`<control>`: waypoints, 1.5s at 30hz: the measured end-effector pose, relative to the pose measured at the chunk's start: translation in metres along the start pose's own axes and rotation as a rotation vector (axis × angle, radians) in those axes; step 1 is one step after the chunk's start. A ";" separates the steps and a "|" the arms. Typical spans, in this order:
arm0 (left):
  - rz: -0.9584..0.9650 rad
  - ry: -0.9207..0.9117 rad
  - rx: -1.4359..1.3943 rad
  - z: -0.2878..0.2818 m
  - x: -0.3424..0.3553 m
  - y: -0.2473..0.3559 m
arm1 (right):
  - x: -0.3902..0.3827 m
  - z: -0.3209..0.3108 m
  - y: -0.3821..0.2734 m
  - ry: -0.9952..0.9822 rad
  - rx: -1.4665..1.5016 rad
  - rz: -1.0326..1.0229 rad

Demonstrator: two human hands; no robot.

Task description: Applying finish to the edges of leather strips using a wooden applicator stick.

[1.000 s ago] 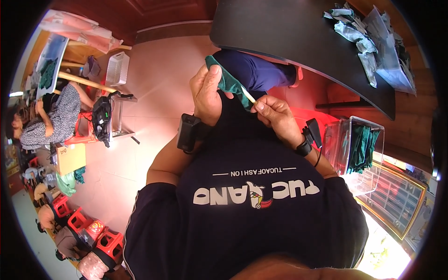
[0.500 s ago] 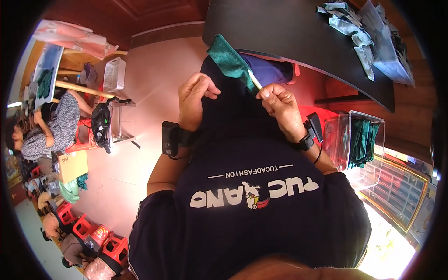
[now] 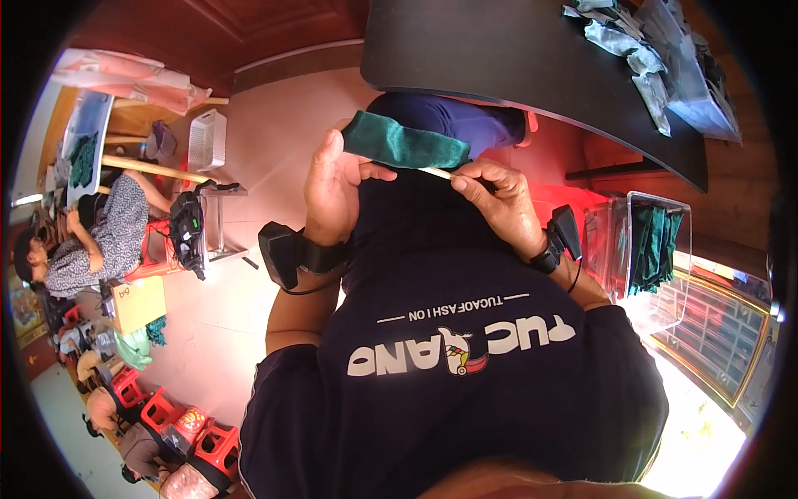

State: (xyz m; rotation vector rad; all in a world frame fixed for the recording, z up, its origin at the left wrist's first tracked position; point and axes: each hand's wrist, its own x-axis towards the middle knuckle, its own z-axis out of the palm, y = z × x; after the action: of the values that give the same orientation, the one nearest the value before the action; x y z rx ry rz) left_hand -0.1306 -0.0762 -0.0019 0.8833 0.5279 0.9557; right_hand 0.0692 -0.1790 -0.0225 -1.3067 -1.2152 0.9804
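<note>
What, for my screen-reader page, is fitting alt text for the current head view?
A person's right hand pinches a pale stick at the lower edge of a dark green cloth strip, the left hand at the strip's left end. Beyond is a black table.

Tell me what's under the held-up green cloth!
Below the green cloth, a pale stick pokes out, pinched by the right hand. The cloth covers its other end and whatever else is underneath.

Left floor (image 3: 266, 179): open room is stretching out beyond the left hand (image 3: 331, 190).
Between the hands: a green cloth strip (image 3: 407, 143) and a pale stick (image 3: 437, 173) are bridging the gap.
Far side: a black tabletop (image 3: 499, 62) is standing in the way.
Right side: a clear bin (image 3: 654, 316) is crowding the forearm.
</note>
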 end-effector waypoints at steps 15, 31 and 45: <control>0.133 0.094 0.190 0.006 0.000 0.000 | -0.003 0.000 0.004 -0.003 0.076 0.080; 0.113 -0.049 0.097 -0.016 0.019 0.004 | 0.000 -0.011 -0.004 -0.256 0.347 0.323; 0.152 0.072 0.331 0.010 0.016 0.008 | -0.001 -0.003 0.006 -0.072 0.079 0.138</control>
State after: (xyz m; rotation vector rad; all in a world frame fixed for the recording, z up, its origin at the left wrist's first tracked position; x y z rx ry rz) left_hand -0.1196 -0.0642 0.0099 1.2019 0.7014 1.0581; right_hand 0.0724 -0.1798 -0.0278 -1.3164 -1.1404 1.1718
